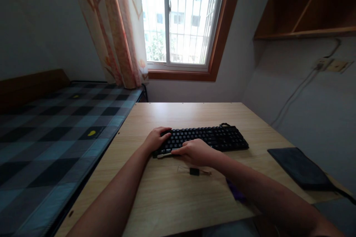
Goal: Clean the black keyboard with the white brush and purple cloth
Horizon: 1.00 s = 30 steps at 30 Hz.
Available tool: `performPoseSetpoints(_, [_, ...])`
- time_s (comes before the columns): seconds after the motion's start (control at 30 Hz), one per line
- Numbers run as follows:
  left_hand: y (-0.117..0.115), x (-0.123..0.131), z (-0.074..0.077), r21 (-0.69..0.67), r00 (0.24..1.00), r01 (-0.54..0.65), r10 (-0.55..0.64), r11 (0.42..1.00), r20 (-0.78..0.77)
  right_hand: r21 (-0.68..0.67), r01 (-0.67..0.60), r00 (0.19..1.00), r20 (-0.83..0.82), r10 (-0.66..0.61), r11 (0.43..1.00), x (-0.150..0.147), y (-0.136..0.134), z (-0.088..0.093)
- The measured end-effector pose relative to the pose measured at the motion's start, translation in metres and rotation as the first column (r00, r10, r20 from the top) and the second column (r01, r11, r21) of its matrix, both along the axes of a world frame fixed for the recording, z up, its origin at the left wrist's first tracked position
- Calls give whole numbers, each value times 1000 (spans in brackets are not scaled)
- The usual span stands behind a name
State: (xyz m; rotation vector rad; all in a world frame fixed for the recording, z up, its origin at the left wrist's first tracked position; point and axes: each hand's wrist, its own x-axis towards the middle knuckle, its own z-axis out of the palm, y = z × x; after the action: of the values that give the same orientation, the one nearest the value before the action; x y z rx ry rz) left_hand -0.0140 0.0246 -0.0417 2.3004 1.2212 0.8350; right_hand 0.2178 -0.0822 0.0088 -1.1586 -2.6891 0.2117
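A black keyboard (211,137) lies slightly turned on the wooden table, its cable bunched behind the far edge. My left hand (156,139) grips the keyboard's left end, thumb over the keys and fingers at the back corner. In my right hand (196,151) is a slim pale stick-like tool (164,155), possibly a small brush, pointing left. Its tip is at the keyboard's front-left edge. The index finger stretches along the tool, while the other fingers are curled and partly hidden. Below that hand lies a small wire tool with a black middle (194,171), resembling a keycap puller.
Beside my right forearm, a purple cloth-like item (236,190) lies partly covered. A flat dark pouch or pad (302,168) rests at the table's (155,200) right edge. To the left is a bed with a checked cover (91,118). A window (183,18) and curtain (116,29) are behind.
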Motion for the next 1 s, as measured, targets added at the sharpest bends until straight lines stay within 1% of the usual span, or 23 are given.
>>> performPoseSetpoints(0.07, [0, 0, 0, -7, 1000, 2, -2, 1000, 0, -45, 12, 1000, -18, -13, 999, 16, -2, -1])
performPoseSetpoints(0.17, [0, 0, 2, -22, 1000, 4, -4, 1000, 1, -120, 63, 996, -55, -70, 991, 53, -9, -4])
performPoseSetpoints(0.3, [-1, 1, 5, -35, 1000, -5, 5, 999, 4, -249, 111, 983, -116, -143, 962, 120, -22, -10])
performPoseSetpoints(0.37, [0, 1, 6, -41, 1000, -5, 6, 999, 9, -261, 147, 977, -111, -181, 954, 157, -31, -10])
performPoseSetpoints(0.47, [1, 0, 7, -44, 1000, -5, 5, 999, 12, -263, 250, 963, -30, -266, 932, 213, -46, -6])
performPoseSetpoints(0.53, [1, 0, 7, -40, 1000, -8, 9, 999, 11, -274, 332, 940, 14, -342, 903, 249, -56, -1])
performPoseSetpoints(0.6, [2, 0, 8, -37, 1000, -12, 12, 999, 9, -291, 426, 900, 46, -433, 856, 284, -66, 3])
performPoseSetpoints(0.7, [2, 0, 9, -38, 1000, -15, 15, 999, 5, -333, 501, 856, 55, -514, 799, 325, -78, 10])
performPoseSetpoints(0.77, [2, 0, 9, -37, 1000, -19, 19, 999, 1, -364, 522, 836, 43, -546, 771, 338, -83, 17])
performPoseSetpoints(0.8, [2, 0, 9, -36, 1000, -20, 20, 999, -2, -365, 532, 828, 35, -560, 764, 339, -84, 20])
performPoseSetpoints(0.87, [1, 0, 9, -30, 1000, -28, 28, 999, -4, -329, 542, 819, -1, -574, 773, 329, -83, 29])
performPoseSetpoints(0.93, [0, 1, 8, -8, 999, -44, 44, 999, 1, -265, 512, 833, -80, -548, 817, 304, -79, 37])
performPoseSetpoints(1.0, [-1, 3, 9, 45, 997, -75, 75, 996, 17, -200, 425, 869, -184, -460, 883, 270, -70, 42])
